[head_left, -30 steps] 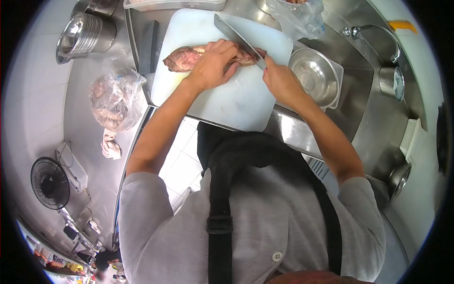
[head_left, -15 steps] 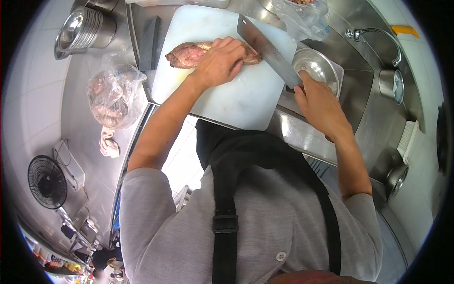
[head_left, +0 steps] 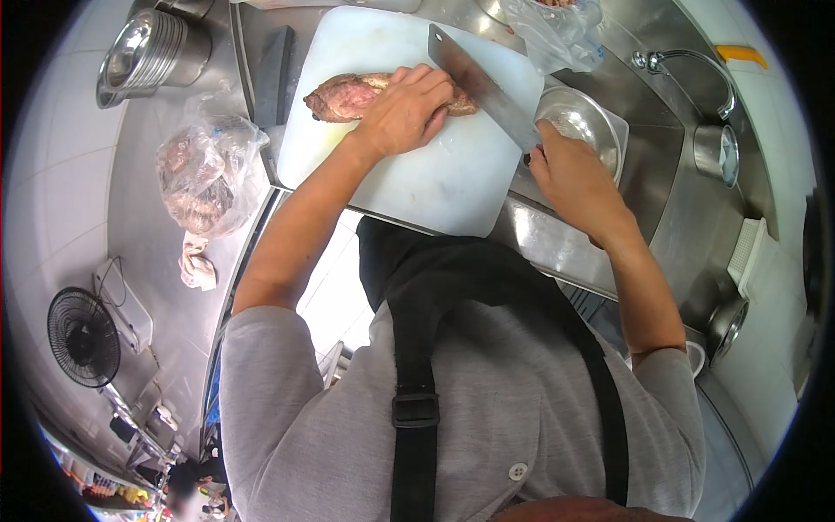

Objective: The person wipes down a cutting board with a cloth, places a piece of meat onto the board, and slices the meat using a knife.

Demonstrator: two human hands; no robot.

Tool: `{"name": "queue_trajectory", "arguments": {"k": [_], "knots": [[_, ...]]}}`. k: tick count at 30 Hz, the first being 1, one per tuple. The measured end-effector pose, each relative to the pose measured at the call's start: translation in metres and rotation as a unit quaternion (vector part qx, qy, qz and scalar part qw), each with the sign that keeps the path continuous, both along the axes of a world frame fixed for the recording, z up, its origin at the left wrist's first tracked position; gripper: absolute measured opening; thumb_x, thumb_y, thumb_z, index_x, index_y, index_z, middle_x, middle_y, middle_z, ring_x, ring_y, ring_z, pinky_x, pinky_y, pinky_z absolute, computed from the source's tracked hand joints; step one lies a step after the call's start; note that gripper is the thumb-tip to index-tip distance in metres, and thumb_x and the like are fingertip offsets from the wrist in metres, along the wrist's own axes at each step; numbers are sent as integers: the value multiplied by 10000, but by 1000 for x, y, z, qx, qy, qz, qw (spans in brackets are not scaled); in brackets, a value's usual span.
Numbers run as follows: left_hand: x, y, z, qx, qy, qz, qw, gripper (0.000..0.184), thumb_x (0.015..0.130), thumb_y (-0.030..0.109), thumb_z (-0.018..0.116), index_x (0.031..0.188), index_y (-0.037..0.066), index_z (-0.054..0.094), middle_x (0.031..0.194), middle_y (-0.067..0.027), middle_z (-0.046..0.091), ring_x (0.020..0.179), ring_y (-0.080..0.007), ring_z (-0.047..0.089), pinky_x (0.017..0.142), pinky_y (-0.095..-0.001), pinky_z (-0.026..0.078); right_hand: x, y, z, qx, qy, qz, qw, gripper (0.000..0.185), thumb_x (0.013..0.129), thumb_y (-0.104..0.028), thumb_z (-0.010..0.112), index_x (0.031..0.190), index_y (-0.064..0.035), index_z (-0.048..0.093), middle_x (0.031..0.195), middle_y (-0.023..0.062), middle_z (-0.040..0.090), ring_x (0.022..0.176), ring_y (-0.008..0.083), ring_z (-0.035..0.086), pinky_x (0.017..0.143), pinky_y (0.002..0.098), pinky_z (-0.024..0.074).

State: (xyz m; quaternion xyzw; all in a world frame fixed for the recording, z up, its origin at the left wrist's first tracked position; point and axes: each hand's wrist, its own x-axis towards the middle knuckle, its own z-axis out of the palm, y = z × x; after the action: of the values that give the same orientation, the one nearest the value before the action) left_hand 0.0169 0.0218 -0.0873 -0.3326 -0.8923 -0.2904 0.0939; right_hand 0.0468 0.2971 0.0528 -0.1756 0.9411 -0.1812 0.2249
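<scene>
A long piece of reddish-brown meat [head_left: 348, 97] lies across the upper part of the white cutting board [head_left: 417, 183]. My left hand [head_left: 404, 113] presses on its right half with bent fingers, covering part of it. My right hand [head_left: 578, 178] is closed round the handle of a wide-bladed cleaver [head_left: 487, 91]. The blade slants from upper left to lower right, beside the right end of the meat. Behind my right hand, a round metal bowl [head_left: 587, 126] sits in a square pale container.
Left of the board are a dark sharpening block [head_left: 276, 76], a clear plastic bag of meat [head_left: 204, 178], a pale cloth [head_left: 197, 261] and stacked metal bowls [head_left: 152, 52]. A faucet [head_left: 700, 59] and metal pot [head_left: 718, 154] stand right. Another plastic bag [head_left: 557, 35] lies above the board.
The cleaver has moved right, away from the meat's end, then slightly back left over the last half second. My left hand has stayed on the meat.
</scene>
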Motion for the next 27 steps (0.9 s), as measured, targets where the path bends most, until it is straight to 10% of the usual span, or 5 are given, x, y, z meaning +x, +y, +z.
{"name": "queue_trajectory", "arguments": {"k": [27], "knots": [[-7,-3,-7,61,-36,-14,997,200,847,98,729,1012,57,623,1144,-116,626,1098,-339,581,931,-458,449,-25,-32,-104,-76,6,-21,997,231,1001,-89,499,1173,49,567,923,334,717,923,520,712,855,641,532]]}}
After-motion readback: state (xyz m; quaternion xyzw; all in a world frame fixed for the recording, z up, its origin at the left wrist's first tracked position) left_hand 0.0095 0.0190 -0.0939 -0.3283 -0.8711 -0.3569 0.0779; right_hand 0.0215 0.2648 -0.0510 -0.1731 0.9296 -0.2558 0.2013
